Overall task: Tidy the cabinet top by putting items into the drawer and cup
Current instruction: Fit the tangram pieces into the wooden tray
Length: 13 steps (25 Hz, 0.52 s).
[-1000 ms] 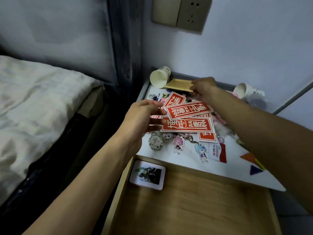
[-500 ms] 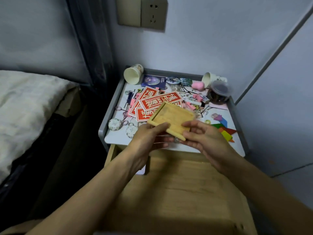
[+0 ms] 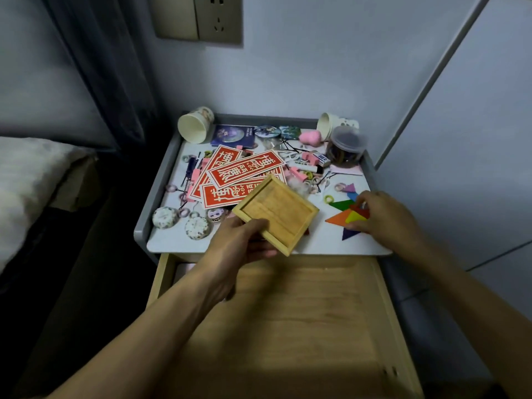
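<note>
Above the front edge of the cabinet top (image 3: 172,243), the left hand (image 3: 239,243) holds a shallow wooden tray (image 3: 276,213) by its near corner, tilted, over the open drawer (image 3: 288,312). Well to its right, the right hand (image 3: 385,217) pinches coloured tangram pieces (image 3: 342,217) lying on the white counter. 2 paper cups (image 3: 194,128) lie tipped at the back
</note>
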{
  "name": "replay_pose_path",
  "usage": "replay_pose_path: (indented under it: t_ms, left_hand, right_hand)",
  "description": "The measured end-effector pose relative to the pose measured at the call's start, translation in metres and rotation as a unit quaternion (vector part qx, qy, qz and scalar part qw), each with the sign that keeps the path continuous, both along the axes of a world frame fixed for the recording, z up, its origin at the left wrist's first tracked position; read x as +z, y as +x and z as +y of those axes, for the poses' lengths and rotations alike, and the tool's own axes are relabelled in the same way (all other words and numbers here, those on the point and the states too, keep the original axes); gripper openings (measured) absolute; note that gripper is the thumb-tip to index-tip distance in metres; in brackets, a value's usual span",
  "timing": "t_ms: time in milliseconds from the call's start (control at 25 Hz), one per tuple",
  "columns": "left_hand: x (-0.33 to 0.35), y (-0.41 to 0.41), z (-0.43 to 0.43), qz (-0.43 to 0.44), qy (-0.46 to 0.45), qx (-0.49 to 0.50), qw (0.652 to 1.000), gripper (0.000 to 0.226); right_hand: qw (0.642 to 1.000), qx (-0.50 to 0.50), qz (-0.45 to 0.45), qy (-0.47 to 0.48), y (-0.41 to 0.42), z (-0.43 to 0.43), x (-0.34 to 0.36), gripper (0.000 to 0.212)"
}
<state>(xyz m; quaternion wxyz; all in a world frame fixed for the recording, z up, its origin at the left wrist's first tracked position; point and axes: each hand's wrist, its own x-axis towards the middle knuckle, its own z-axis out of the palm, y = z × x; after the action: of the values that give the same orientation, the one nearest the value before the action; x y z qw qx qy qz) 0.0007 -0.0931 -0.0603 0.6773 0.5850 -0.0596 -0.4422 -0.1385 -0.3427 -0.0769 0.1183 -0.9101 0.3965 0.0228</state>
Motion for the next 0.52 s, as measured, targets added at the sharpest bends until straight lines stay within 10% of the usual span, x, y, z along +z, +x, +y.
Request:
replay_pose_path:
  t_ms: [520]
  left_hand:
    - [-0.005,-0.003,-0.006,-0.001,0.008,-0.019,1.0,0.013]
  right_hand:
    - [0.997,0.06,-0.044,0.033,0.017,0.005,0.002,0.042]
